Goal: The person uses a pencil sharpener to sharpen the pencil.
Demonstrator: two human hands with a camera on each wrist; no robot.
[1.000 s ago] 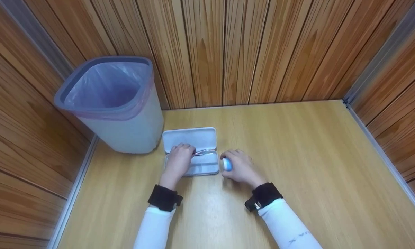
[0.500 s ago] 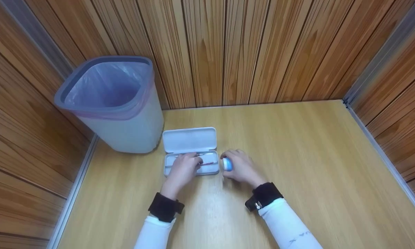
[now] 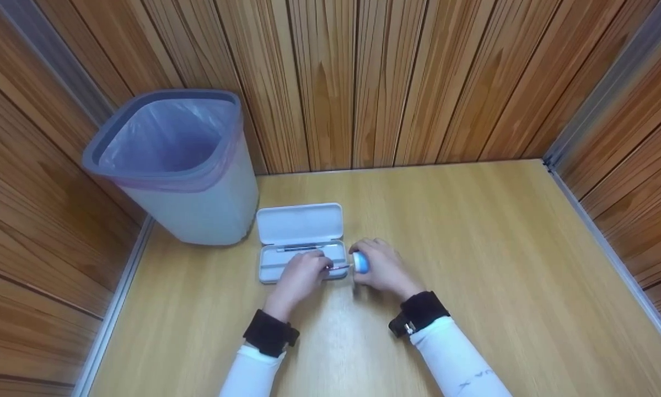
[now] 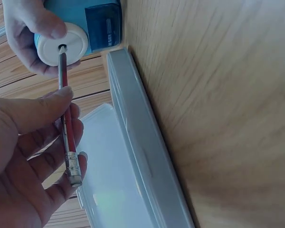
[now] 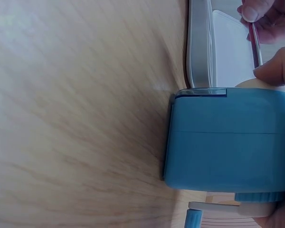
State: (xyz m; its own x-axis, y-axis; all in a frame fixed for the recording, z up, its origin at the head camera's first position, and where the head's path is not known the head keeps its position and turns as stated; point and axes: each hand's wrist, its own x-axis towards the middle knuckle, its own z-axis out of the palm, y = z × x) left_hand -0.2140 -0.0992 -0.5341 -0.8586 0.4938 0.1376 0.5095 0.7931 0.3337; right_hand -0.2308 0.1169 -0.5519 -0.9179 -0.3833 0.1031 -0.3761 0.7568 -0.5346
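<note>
My left hand (image 3: 302, 273) pinches a red and dark striped pencil (image 4: 70, 137) between thumb and fingers. Its metal band and eraser end point back toward the palm. The pencil's tip is right at the hole in the round white face of a blue crank pencil sharpener (image 5: 228, 142). My right hand (image 3: 385, 267) grips the sharpener's body, which stands on the table just right of the pencil case. In the right wrist view the crank handle (image 5: 216, 208) shows at the sharpener's back. Under the left hand lies the open pencil case (image 3: 300, 223), with a slim pen-like item (image 3: 302, 248) inside.
A tall bin (image 3: 220, 212) with a grey rim and a plastic liner stands at the back left. Wood-panelled walls (image 3: 380, 82) enclose the table (image 3: 473, 237) at the back and sides.
The left hand has moved from the back of the case toward the front right, carrying the pencil to the sharpener's hole. The right hand has stayed in place on the sharpener.
</note>
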